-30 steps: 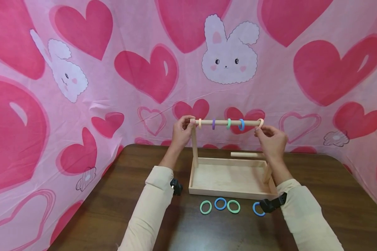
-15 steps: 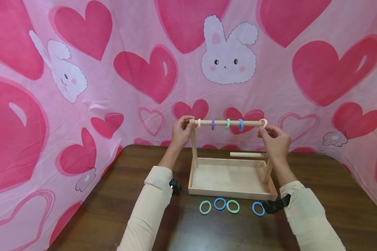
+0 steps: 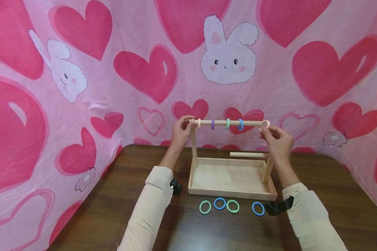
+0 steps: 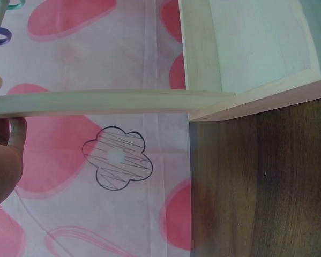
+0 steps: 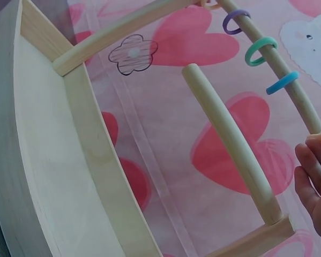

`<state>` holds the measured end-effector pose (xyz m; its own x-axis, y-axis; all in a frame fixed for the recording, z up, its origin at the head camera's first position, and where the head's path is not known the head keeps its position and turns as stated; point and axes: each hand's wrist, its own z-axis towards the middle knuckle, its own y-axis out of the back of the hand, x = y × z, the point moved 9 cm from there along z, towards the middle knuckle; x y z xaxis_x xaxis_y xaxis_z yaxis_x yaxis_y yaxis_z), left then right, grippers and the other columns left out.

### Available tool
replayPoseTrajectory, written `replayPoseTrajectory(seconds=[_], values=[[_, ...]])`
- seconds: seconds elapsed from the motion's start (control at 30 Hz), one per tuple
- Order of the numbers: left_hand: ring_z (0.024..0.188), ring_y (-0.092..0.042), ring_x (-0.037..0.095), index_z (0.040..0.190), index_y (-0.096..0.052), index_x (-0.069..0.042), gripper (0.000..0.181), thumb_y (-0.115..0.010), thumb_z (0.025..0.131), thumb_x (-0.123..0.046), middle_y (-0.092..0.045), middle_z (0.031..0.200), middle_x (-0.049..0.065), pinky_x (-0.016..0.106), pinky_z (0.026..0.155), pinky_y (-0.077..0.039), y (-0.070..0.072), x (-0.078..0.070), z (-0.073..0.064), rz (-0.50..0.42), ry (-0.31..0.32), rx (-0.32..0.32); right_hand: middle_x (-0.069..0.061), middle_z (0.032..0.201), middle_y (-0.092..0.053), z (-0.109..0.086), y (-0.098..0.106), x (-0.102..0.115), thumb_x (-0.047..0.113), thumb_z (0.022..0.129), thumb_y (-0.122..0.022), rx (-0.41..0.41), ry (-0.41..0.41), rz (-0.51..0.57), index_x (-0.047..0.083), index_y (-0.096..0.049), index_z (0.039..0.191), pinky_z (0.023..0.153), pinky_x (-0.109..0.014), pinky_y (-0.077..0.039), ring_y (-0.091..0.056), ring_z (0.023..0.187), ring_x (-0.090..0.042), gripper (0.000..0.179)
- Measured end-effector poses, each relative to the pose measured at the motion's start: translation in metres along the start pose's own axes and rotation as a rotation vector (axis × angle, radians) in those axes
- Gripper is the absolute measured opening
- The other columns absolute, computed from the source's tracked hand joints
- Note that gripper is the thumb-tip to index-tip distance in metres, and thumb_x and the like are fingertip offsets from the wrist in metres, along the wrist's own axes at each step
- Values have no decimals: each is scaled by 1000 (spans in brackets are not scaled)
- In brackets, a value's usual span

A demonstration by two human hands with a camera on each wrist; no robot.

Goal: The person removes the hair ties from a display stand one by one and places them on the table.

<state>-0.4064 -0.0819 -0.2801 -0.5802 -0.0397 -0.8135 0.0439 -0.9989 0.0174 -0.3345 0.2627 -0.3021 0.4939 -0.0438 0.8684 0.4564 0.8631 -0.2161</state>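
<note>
My left hand (image 3: 180, 135) holds the top of the left wooden post (image 3: 193, 148), where the upper rod (image 3: 220, 122) meets it. On that rod hang a peach ring (image 3: 199, 124), a purple ring (image 3: 212, 125), a green ring (image 5: 247, 58) and a blue ring (image 5: 282, 83), spaced apart. At the rod's free right end, my right hand (image 3: 280, 145) pinches another peach ring (image 3: 268, 123) between thumb and fingers; the ring overlaps the rod tip in the head view. In the right wrist view, the fingers (image 5: 309, 166) mostly hide this ring.
Both posts rise from a shallow wooden tray (image 3: 229, 193). A lower rod (image 3: 246, 154) runs leftward from the shorter right post (image 3: 268, 170). In front of the tray, two green rings and two blue rings lie on the dark wooden table (image 3: 138, 174). A pink heart-print cloth hangs behind.
My right hand has shifted slightly right, drawing the pinched peach ring from around the rod toward its very tip. The left hand and the other rings have stayed in place.
</note>
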Motion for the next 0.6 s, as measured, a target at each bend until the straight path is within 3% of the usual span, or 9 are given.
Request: replayPoseTrajectory(seconds=[0.07, 0.2, 0.43, 0.6], values=[[78, -61, 0, 114, -65, 12, 20, -63, 97, 2, -65, 105, 37, 16, 75, -53, 1, 0, 0, -3, 2, -3, 13, 62, -72, -1, 0, 0, -2, 91, -68, -6, -11, 62, -1, -73, 85, 60, -14, -57, -70, 55, 0, 8], [78, -61, 1, 113, -65, 12, 19, -63, 96, 2, -66, 104, 36, 16, 75, -54, 2, 0, 1, -4, 6, -9, 9, 63, -73, -3, 0, 2, -4, 92, -67, 0, -31, 144, 11, -71, 77, 62, -17, -58, -71, 56, -3, 22], [79, -61, 3, 112, -67, 11, 19, -64, 96, 1, -68, 104, 34, 16, 75, -53, 4, -1, 1, 17, 8, -16, 3, 63, -74, -6, 2, 1, -6, 92, -66, 13, -107, 214, 7, -72, 77, 62, -18, -58, -72, 56, -5, 21], [78, -61, 3, 113, -67, 10, 20, -64, 97, -1, -68, 104, 34, 17, 75, -53, 3, -2, 1, 19, 12, -4, 4, 63, -74, -10, 4, -2, -4, 92, -67, 29, -167, 190, 9, -73, 76, 62, -18, -58, -72, 56, -6, 22]])
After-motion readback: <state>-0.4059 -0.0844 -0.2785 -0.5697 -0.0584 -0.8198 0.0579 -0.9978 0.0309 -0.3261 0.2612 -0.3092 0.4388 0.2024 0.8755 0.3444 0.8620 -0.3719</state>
